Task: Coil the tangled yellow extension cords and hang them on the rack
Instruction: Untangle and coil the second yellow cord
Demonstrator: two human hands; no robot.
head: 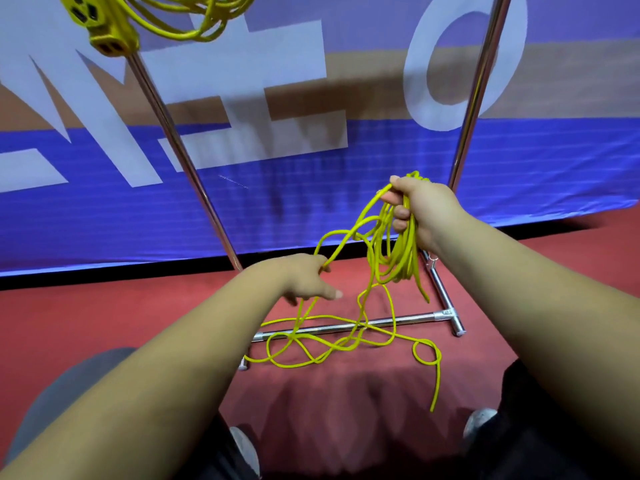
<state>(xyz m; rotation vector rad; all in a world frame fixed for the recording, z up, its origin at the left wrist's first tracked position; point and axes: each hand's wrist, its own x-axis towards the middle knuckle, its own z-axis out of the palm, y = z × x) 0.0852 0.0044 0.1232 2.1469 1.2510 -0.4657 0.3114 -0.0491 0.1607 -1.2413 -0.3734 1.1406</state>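
Right hand (422,209) is up on the right side of the scene, clenched around a bunch of loops of the yellow extension cord (403,258). The loops hang down from the fist, just in front of the right upright of the rack (398,321). Left hand (301,278) is lower and more toward the middle, fingers curled around a single strand of the same cord with the thumb sticking out to the right. That strand runs up to the bundle in the other hand and down to the floor (138,306).

The rest of the cord is a loose tangle on the red floor, lying across the rack's chrome bottom bar and spilling toward the near side. One end trails off near-right, past a small loop.

Far top left, a second cord (180,26) is already coiled and hanging on the rack, with its yellow power strip (104,29) dangling against the left upright. Behind the rack there's a blue banner (346,188) with big white letters. Two grey shoe tips (479,420) poke in at the near edge.
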